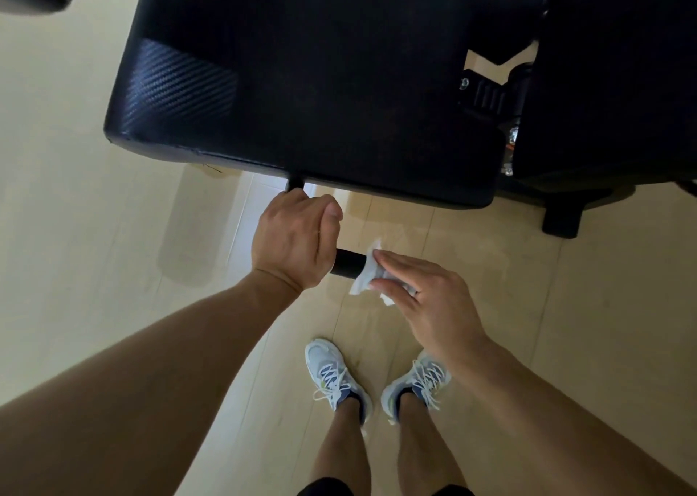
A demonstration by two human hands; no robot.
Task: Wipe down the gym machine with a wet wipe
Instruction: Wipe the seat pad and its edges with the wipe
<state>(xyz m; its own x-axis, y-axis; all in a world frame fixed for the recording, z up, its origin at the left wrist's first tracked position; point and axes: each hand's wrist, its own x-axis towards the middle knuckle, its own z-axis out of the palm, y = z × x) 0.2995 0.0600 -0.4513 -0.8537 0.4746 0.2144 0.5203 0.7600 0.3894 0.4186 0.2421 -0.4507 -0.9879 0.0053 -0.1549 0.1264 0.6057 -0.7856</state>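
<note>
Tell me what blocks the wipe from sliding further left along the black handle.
The left hand does. It grips the handle just left of the bare stretch, while the right hand presses the wet wipe on the handle's end. Nothing else shows between them.

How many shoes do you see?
2. The left shoe and the right shoe stand side by side on the floor, below the hands.

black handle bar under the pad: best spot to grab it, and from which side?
Grip the handle bar on its bare middle stretch, coming from above. It runs crosswise as a round tube, so fingers can wrap it. The left hand grips one end; the right hand presses the wet wipe at the other.
</note>
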